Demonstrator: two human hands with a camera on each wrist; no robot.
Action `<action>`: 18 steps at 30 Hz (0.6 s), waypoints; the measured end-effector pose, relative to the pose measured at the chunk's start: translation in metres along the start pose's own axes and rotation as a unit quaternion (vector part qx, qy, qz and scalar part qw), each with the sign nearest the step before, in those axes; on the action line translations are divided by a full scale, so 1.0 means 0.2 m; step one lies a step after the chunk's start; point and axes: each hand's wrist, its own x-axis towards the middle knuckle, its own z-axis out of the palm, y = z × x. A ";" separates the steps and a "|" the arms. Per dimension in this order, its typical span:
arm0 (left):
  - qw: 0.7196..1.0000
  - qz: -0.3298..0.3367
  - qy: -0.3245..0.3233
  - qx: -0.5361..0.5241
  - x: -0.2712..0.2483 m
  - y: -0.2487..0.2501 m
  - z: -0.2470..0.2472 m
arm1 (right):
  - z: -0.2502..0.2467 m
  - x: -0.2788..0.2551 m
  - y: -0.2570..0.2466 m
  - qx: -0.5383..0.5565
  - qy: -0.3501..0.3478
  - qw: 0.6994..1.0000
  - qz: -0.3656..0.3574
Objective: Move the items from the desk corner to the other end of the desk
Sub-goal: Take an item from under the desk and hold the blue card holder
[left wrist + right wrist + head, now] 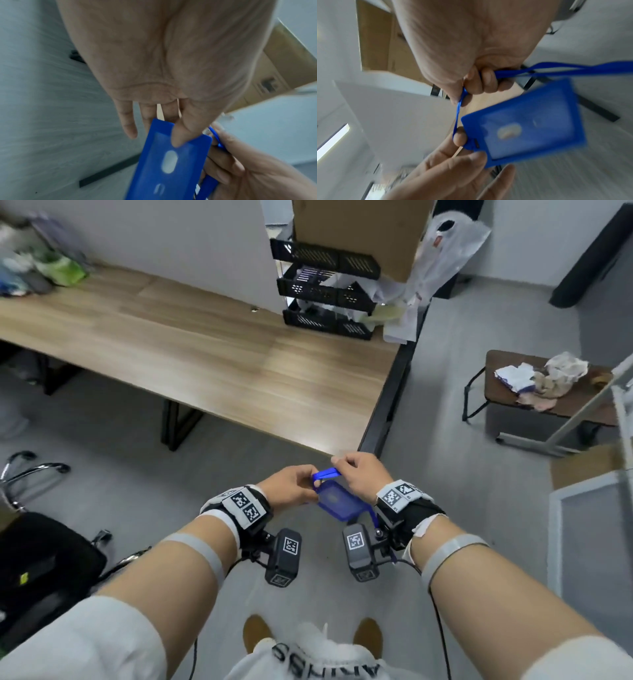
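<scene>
Badge holder [339,500]: blue plastic, rectangular, with a clear window and an oval slot in one face. Held in the air between the two hands, in front of the person's body and just short of the near corner of the desk [212,361]. It touches no surface.

Strap [327,474]: blue ribbon, fixed to one end of the badge holder. A short length runs from the left hand to the right hand; a longer loop trails away past the right wrist.

Left hand [291,487]: thumb and fingers pinch the badge holder at its strap end. In the left wrist view the thumb lies across the blue face and the other fingers sit behind it. Hand closed on the holder.

Right hand [359,477]: fingers curled around the strap, gripping it just beyond the badge holder. In the right wrist view the ribbon passes through the closed fist and out at both sides.

Desk: long wooden top with dark legs, ahead of both hands and reaching away to the left.

Black trays [325,292]: stacked, papers inside, on the desk's far corner beyond the right hand.

Cardboard box [359,231]: brown, above the trays.

Bags [41,265]: green and pale, blurred, at the desk's end far off to the left of the left hand.

Small table [548,392]: dark top, crumpled wrappers on it, to the right of the right hand.
</scene>
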 end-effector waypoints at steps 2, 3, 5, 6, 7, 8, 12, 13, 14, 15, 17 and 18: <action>0.999 -0.004 0.046 -0.015 -0.10 -0.08 -0.14 | 0.12 0.07 -0.10 -0.008 -0.020 1.000 -0.012; 0.997 -0.007 0.072 -0.019 -0.15 -0.12 -0.22 | 0.19 0.10 -0.15 -0.009 -0.025 1.000 -0.015; 0.992 -0.011 0.122 -0.031 -0.27 -0.23 -0.37 | 0.33 0.18 -0.25 -0.009 -0.031 0.999 -0.023; 0.988 -0.015 0.149 -0.040 -0.33 -0.29 -0.46 | 0.39 0.21 -0.31 -0.015 -0.036 0.999 -0.030; 0.983 -0.023 0.174 -0.046 -0.38 -0.33 -0.54 | 0.46 0.24 -0.37 -0.020 -0.041 0.998 -0.034; 0.980 -0.034 0.190 -0.044 -0.44 -0.38 -0.61 | 0.52 0.27 -0.43 -0.030 -0.046 0.998 -0.035; 0.971 -0.018 0.236 -0.020 -0.66 -0.50 -0.92 | 0.83 0.36 -0.75 -0.106 -0.095 0.989 -0.046; 0.968 -0.009 0.248 -0.032 -0.72 -0.51 -1.00 | 0.93 0.38 -0.85 -0.113 -0.122 0.985 -0.053; 0.966 -0.001 0.257 -0.039 -0.78 -0.53 -1.09 | 1.03 0.39 -0.94 -0.111 -0.150 0.980 -0.070; 0.961 0.006 0.271 -0.046 -0.83 -0.55 -1.17 | 1.13 0.39 -1.02 -0.098 -0.181 0.975 -0.089; 0.954 0.012 0.294 -0.057 -0.93 -0.59 -1.33 | 1.32 0.39 -1.18 -0.035 -0.239 0.964 -0.112; 0.950 0.011 0.303 -0.069 -0.98 -0.61 -1.40 | 1.41 0.40 -1.23 -0.005 -0.256 0.958 -0.125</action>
